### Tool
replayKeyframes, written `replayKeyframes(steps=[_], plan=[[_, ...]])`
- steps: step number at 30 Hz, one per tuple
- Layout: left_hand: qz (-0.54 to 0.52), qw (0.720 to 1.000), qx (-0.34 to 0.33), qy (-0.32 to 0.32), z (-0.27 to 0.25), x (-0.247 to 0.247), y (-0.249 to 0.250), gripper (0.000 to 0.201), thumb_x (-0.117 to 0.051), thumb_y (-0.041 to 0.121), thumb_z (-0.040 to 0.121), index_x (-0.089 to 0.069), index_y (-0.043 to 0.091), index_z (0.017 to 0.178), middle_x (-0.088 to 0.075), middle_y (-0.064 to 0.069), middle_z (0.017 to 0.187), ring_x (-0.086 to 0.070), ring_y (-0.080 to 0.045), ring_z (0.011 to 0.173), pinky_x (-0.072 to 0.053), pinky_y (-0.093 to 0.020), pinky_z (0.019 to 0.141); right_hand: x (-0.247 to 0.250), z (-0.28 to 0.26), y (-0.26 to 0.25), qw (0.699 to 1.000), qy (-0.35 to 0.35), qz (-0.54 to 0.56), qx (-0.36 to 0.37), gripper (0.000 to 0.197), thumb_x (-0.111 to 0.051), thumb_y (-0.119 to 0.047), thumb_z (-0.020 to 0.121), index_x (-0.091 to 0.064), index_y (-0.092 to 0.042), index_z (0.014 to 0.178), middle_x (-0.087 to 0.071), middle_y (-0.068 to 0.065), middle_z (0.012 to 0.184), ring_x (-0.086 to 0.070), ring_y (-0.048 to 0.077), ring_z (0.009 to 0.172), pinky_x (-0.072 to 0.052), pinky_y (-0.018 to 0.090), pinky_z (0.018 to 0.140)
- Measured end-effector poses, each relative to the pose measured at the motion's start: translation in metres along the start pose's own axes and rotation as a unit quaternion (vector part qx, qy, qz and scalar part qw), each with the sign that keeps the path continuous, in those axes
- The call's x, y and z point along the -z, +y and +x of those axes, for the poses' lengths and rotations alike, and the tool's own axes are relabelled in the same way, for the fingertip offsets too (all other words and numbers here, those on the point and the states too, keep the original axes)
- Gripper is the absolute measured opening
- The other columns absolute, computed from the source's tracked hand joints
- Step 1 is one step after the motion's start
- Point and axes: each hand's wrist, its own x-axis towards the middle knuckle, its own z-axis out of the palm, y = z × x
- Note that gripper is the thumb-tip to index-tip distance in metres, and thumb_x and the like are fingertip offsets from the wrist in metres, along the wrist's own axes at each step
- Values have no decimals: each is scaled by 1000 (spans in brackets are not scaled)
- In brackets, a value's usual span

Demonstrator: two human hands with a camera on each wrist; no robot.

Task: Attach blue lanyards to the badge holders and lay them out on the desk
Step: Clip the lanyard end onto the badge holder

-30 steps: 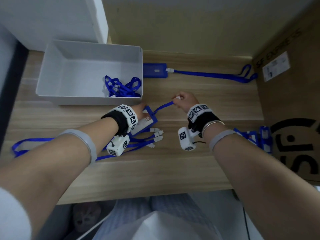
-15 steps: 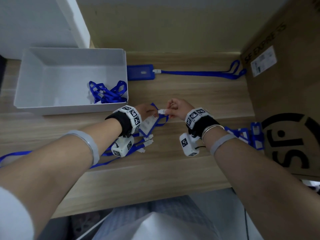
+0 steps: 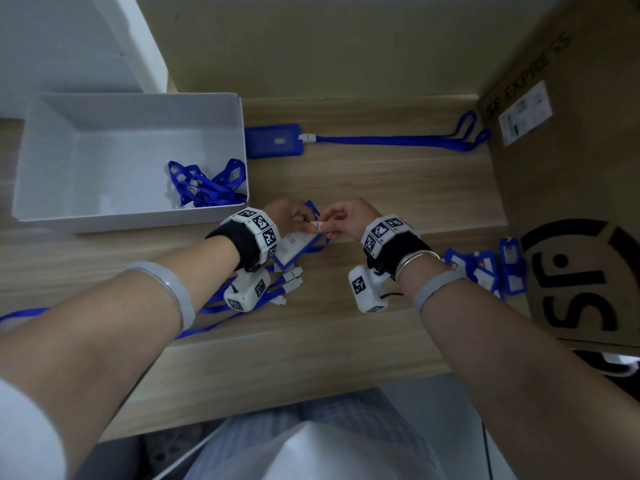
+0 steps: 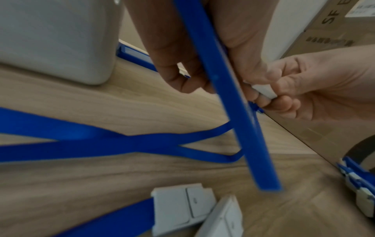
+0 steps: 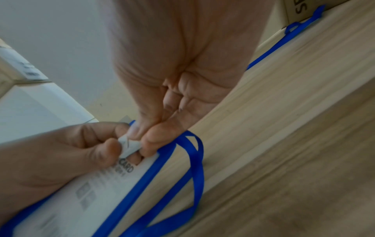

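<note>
Both hands together at desk centre, mid clip-on. Left hand [image 3: 287, 216] grips the badge holder [image 3: 294, 249] by its top edge, card face up and tilted off the desk [image 3: 381, 188]. Right hand [image 3: 346, 220] pinches the white lanyard clip [image 3: 318, 226] between thumb and forefinger, right at the holder's slot; right wrist view shows the clip touching the top edge, with the blue strap [image 5: 194, 160] looping down at 5 o'clock from the pinch. Can't tell if the clip is through the slot or latched: fingers cover it. Risks, as I judge them: clip closes beside the slot rather than through it, so the holder drops off when laid out; the strap loop looks twisted, so it may lie kinked; spare lanyards [image 3: 263, 292] sit directly under the left wrist at 7 o'clock from the hands and could get dragged or snagged on the wrist rig when the hand moves. One finished set [image 3: 273, 140] lies at 12 o'clock along the back edge, more holders [image 3: 485, 268] at 3 o'clock, more lanyards in the white bin [image 3: 104, 140] at 10 o'clock.
</note>
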Motion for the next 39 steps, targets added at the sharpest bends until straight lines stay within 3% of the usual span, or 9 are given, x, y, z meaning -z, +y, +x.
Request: replayKeyframes(steps=[5,9,13,15,19,23,27,32,39], plan=[[-29,1000,-3,-2,0,2,-2,26,-60,23,87,-67,4,103,-57,-1,93,-49,-14,89,-36,-15,67,2,3,-2,1000,-13,3,1,21,-66,-1,84,-64,5,104,-63,1,70,-61,-6,48,-52,8,59],[-25,1000,-2,-18,-1,1,-5,25,-59,22,89,-65,6,108,-55,1,95,-48,-11,90,-37,-15,66,-1,0,-2,1000,-25,0,-17,10,-62,-6,87,-58,-14,83,-62,0,73,-59,7,59,-52,16,59],[-50,998,-8,-24,-4,4,-11,11,-55,2,89,-60,11,89,-54,7,87,-51,7,77,-33,9,67,6,-4,2,999,-2,11,-37,21,-49,-2,88,-44,-17,74,-64,2,70,-53,15,55,-45,21,51],[-58,998,-11,-20,-3,3,-11,27,-54,-6,86,-44,18,78,-47,9,79,-45,4,70,-35,9,61,10,-5,3,999,-9,-2,-37,16,-46,-3,90,-48,-18,85,-61,2,66,-49,14,51,-40,22,48],[-80,997,-15,6,-4,2,-7,41,-64,-2,81,-30,16,97,-49,-6,93,-50,-14,68,-42,-7,52,12,-2,3,997,-40,-8,-58,32,-42,-7,95,-56,-21,119,-53,1,65,-42,11,51,-34,14,42],[-87,996,-5,-3,-5,5,-2,38,-66,10,82,-35,21,101,-57,-6,100,-57,-17,78,-46,-11,52,7,-1,3,997,-48,-32,-59,38,-39,-8,96,-48,-14,133,-51,2,66,-43,12,53,-35,19,48],[-78,997,-1,-10,-6,6,1,34,-61,10,87,-44,12,116,-55,4,97,-54,-15,87,-43,0,47,7,-4,5,997,-59,-36,-30,35,-39,-10,98,-50,-13,131,-53,-1,69,-45,9,55,-38,13,49],[-65,998,18,-12,-6,4,3,44,-59,8,88,-42,7,129,-60,-16,120,-55,-18,93,-40,-8,59,10,-5,10,997,-69,-42,-16,21,-41,-14,99,-56,-14,115,-53,-3,70,-45,8,58,-38,8,49],[-72,997,22,-35,-8,4,6,43,-61,10,87,-46,9,127,-63,-17,118,-61,-25,97,-44,-14,66,10,-4,14,997,-58,-56,-22,27,-44,-11,98,-56,-1,120,-52,-6,69,-49,-10,39,-37,3,44]])
